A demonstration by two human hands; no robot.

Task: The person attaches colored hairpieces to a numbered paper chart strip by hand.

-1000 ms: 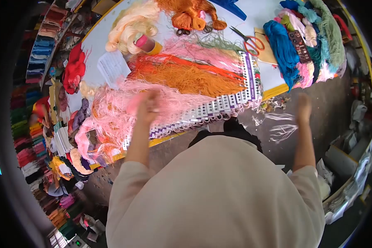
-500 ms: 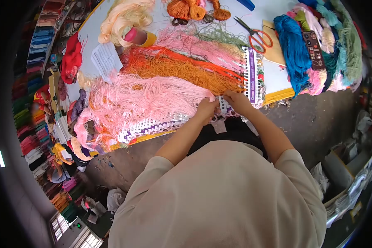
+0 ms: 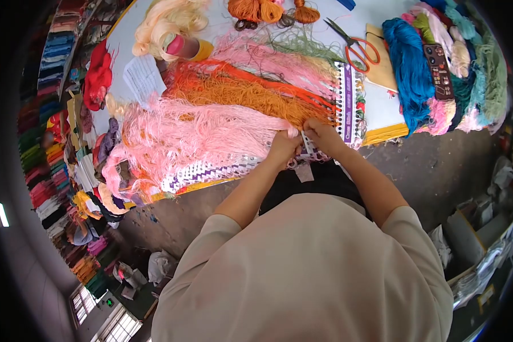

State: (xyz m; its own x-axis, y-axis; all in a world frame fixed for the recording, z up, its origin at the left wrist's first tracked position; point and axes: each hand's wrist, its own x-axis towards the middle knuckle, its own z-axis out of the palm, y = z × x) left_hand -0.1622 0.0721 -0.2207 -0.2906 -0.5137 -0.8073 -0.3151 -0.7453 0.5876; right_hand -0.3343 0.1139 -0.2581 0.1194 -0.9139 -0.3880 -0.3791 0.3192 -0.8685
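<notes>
My left hand (image 3: 284,147) is closed on the gathered end of a bundle of pink embroidery thread (image 3: 211,130), at the table's near edge. Close beside it, my right hand (image 3: 323,138) has its fingers bent together at a white punched card (image 3: 308,146); what they pinch is hidden. The card shows in the gap between both hands. Under and behind the hands lie golden-brown threads (image 3: 251,97) and orange-red strands (image 3: 279,86). Right of them is a white and purple thread card (image 3: 348,102) with holes along its sides. More such cards (image 3: 211,172) overlap in a row below the pink thread.
Red-handled scissors (image 3: 362,54) lie on a tan envelope (image 3: 379,62). Blue skeins (image 3: 407,74) and a dark phone-like object (image 3: 438,71) are at right. A pink-and-yellow cylinder (image 3: 189,48) and written paper (image 3: 144,78) are at left. Stacked colored yarn (image 3: 57,165) fills shelves beyond.
My right hand has shifted slightly left and up, closer to my left hand. The card between them is tilted a little differently. The pink thread stays in my left hand.
</notes>
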